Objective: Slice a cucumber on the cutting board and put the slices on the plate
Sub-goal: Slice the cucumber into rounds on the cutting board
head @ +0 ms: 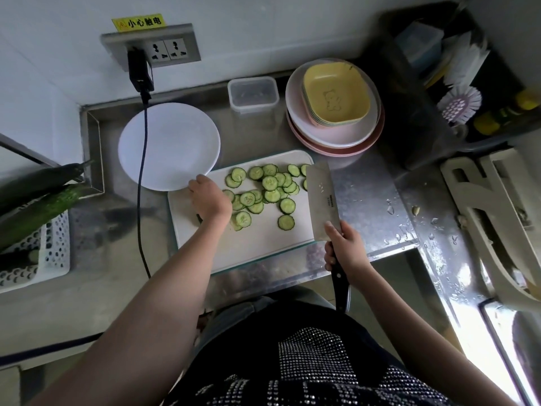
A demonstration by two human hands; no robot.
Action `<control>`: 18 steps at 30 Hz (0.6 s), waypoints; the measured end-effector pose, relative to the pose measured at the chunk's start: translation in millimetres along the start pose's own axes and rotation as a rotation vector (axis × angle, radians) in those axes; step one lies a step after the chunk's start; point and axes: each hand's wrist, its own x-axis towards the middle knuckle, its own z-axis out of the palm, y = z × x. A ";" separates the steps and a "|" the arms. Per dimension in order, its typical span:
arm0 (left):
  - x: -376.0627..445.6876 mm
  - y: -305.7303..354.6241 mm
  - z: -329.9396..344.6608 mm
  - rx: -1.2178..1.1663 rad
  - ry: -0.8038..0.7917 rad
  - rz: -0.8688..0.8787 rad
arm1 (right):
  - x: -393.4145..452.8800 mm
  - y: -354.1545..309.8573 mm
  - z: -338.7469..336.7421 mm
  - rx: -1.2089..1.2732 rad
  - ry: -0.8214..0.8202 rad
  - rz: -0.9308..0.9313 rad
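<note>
Cucumber slices scattered on white cutting board; left hand curled at white plate rim, grip unclear; right hand grips cleaver; yellow label reads 小心触电

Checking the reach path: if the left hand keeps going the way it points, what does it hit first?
Probably the white plate. The left hand points up-left from the cutting board, its fingers already at the plate's near rim; contact is unclear from this view.

Yellow warning sticker above the wall socket, reading "小心触电"
</note>
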 end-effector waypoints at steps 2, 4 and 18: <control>7.2 0.1 -1.3 -0.124 -0.057 -0.026 | 0.3 0.1 0.2 -0.002 -0.003 0.004; 8.6 4.0 -0.5 -0.269 -0.134 -0.019 | 0.3 0.2 0.8 -0.003 -0.004 0.008; -17.8 -1.7 -12.2 -0.461 -0.035 0.341 | 4.7 -5.6 18.3 -0.157 -0.041 -0.090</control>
